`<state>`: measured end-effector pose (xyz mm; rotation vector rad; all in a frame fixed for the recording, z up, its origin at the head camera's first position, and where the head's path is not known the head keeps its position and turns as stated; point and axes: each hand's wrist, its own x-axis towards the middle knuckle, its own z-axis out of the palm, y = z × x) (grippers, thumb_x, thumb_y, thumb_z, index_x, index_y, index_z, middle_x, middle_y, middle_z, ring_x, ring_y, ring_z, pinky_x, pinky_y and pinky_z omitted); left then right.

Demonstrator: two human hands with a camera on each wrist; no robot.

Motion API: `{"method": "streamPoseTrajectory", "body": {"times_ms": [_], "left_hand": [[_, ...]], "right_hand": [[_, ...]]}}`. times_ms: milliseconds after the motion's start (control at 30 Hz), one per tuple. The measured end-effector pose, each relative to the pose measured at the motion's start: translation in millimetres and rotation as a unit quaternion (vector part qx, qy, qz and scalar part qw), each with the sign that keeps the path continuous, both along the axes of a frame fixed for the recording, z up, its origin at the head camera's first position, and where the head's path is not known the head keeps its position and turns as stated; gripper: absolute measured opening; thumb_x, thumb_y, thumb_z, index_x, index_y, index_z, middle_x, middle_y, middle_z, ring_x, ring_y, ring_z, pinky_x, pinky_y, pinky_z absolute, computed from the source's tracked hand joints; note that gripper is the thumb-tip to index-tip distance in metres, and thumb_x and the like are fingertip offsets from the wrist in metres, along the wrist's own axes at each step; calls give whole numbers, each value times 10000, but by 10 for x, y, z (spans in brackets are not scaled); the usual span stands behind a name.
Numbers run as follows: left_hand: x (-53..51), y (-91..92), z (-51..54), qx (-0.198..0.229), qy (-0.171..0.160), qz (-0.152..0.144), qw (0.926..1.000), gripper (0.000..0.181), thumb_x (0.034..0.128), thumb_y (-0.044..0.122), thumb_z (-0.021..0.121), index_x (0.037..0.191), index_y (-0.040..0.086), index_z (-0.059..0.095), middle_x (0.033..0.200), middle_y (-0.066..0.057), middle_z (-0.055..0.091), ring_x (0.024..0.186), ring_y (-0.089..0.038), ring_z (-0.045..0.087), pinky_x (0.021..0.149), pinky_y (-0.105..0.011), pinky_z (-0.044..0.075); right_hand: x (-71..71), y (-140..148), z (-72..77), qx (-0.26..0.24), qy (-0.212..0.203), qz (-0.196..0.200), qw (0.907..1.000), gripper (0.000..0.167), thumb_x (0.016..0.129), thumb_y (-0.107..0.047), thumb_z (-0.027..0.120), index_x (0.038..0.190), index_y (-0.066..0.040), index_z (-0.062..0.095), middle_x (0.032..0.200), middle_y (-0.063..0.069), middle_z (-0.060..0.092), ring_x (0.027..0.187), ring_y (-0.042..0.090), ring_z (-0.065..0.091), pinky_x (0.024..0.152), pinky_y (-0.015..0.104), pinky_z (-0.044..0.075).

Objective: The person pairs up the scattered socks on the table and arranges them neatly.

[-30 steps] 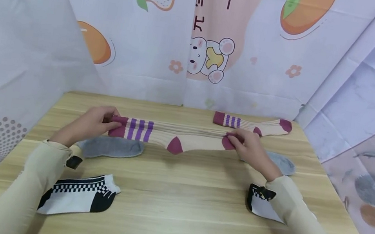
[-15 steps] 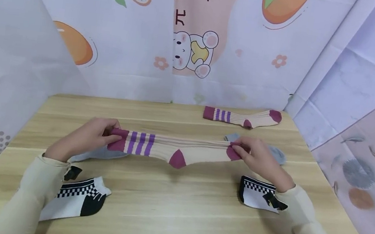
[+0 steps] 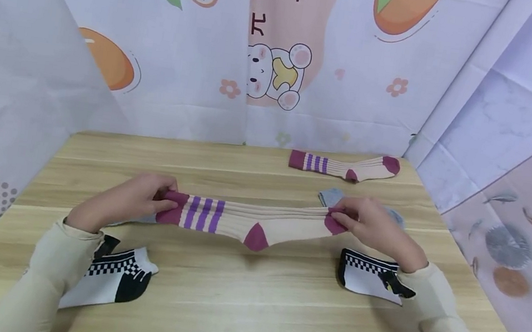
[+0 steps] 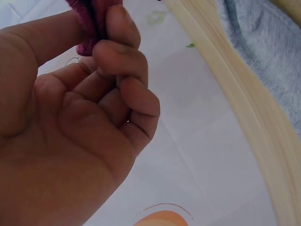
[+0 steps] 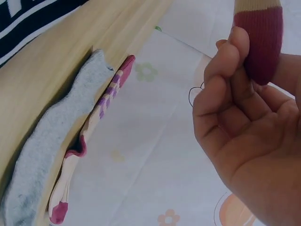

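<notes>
Striped sock (image 3: 233,220) held mid-frame above table (image 3: 236,319); left hand (image 3: 147,195) pinches cuff (image 3: 171,216), right hand (image 3: 368,222) pinches toe (image 3: 334,225), fingers curled in on both, likely so it hangs flat lengthwise

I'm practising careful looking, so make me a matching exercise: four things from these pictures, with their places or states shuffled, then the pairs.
Things
1. left hand
2. right hand
3. loose striped sock
4. left checkered sock

Places or states
A. lies near the far edge of the table
B. pinches the toe of the held sock
C. partly hidden behind the left sleeve in the head view
D. pinches the cuff of the held sock

Pairs
1-D, 2-B, 3-A, 4-C
</notes>
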<state>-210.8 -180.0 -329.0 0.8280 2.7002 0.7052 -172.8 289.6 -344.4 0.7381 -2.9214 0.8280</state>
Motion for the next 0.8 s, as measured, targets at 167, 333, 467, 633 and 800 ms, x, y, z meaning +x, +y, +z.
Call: {"method": "streamPoseTrajectory", "body": {"times_ms": [167, 333, 467, 633, 800], "left_hand": [[18, 12, -18, -153, -203, -90, 9996, 95, 949, 73, 656, 873, 95, 603, 754, 12, 584, 666, -124, 515, 560, -262, 453], [47, 49, -61, -265, -350, -358, 9984, 74, 949, 56, 644, 894, 97, 615, 756, 15, 554, 669, -122, 497, 557, -262, 438], [94, 106, -98, -360, -504, -418, 9972, 94, 939, 35, 648, 887, 107, 618, 747, 15, 533, 670, -130, 482, 568, -261, 427], [161, 196, -139, -690, -528, -533, 9948, 109, 929, 64, 672, 867, 131, 612, 754, 24, 519, 697, -135, 474, 597, -274, 423], [215, 292, -212, -1044, -475, -710, 9909, 144, 913, 119, 715, 829, 145, 600, 731, 45, 511, 687, -112, 455, 611, -271, 410]], "right_hand": [[29, -17, 20, 65, -101, 99, 9999, 95, 946, -53, 661, 973, -94, 742, 799, -62, 662, 693, 102, 546, 615, 251, 482], [39, -23, 20, 307, -373, 272, 9985, 91, 956, -87, 658, 952, -114, 745, 754, -73, 628, 659, 87, 522, 580, 236, 458], [39, -21, -12, 452, -561, 488, 9962, 90, 957, -90, 658, 925, -124, 735, 719, -90, 600, 628, 66, 513, 571, 234, 464], [43, -17, -52, 592, -938, 738, 9911, 112, 952, -80, 656, 923, -148, 740, 751, -109, 619, 668, 69, 533, 610, 241, 487], [42, -35, -85, 681, -1040, 985, 9874, 105, 942, -77, 665, 941, -133, 754, 752, -111, 624, 673, 62, 524, 612, 236, 473]]}}
